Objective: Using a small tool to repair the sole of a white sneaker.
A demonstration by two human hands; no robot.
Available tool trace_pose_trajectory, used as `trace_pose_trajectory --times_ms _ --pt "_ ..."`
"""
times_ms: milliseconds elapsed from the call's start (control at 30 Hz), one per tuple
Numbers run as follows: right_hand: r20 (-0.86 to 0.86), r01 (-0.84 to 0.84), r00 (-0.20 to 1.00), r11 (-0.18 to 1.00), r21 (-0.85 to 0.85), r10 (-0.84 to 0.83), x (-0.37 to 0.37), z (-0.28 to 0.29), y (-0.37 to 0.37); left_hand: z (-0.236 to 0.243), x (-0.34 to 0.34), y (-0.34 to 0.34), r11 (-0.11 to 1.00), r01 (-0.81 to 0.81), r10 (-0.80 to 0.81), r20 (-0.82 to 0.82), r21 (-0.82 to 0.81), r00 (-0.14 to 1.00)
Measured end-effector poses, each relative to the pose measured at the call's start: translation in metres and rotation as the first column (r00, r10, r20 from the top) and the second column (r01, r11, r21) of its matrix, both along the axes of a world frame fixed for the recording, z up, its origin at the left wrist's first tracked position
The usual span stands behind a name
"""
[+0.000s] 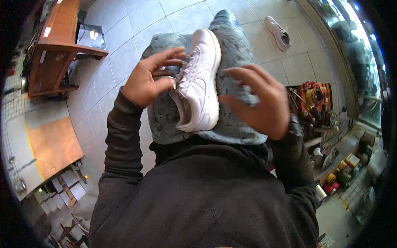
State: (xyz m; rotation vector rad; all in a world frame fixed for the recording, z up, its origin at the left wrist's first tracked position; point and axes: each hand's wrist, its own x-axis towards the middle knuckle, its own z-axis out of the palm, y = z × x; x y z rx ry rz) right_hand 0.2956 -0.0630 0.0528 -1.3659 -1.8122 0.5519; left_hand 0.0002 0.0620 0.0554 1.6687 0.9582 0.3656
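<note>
At the far left, a brown board (56,146) lies on a pale bench (18,159), along its right edge. Above it stands a wooden cabinet (56,53) on the tiled floor (120,49).

Next comes the left hand (147,80), over the left edge of the grey cloth (163,124) on the lap. Its grip is part open, fingers bent and spread toward the laces (186,74), thumb at the collar's edge; whether it pinches anything, I cannot tell.

The white shoe (202,78) lies along the middle of the cloth, toe toward the far edge, heel close to the near edge, opening turned somewhat left.

The right hand (262,103), blurred, is above the cloth's right edge, its grip wide, thumb and fingers well parted and clear of the shoe.

Beyond the cloth's far right corner, a second shoe (278,34) rests on the floor. At the far right are a red machine (312,97) and, nearer, thread spools (337,180).
</note>
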Motion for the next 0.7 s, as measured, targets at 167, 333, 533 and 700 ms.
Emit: trace_pose_trajectory --times_ms 167,333,533,700 --pt "0.193 -0.195 0.962 0.981 -0.004 0.192 -0.073 -0.007 0.036 -0.004 -0.012 -0.038 0.863 0.200 -0.079 -0.267 0.464 0.961" --pt "0.147 -0.195 0.970 0.981 0.003 0.192 -0.070 -0.013 0.035 -0.031 0.000 -0.058 0.772 0.086 0.113 -0.269 0.630 0.956" --pt "-0.058 -0.212 0.976 0.977 -0.030 0.210 -0.042 -0.018 0.018 -0.017 -0.006 -0.075 0.601 -0.139 0.161 0.052 0.787 0.986" --pt "0.039 -0.229 0.971 0.962 -0.149 0.237 -0.037 -0.017 0.008 -0.015 0.010 -0.085 0.777 0.033 0.019 -0.075 0.629 0.997"
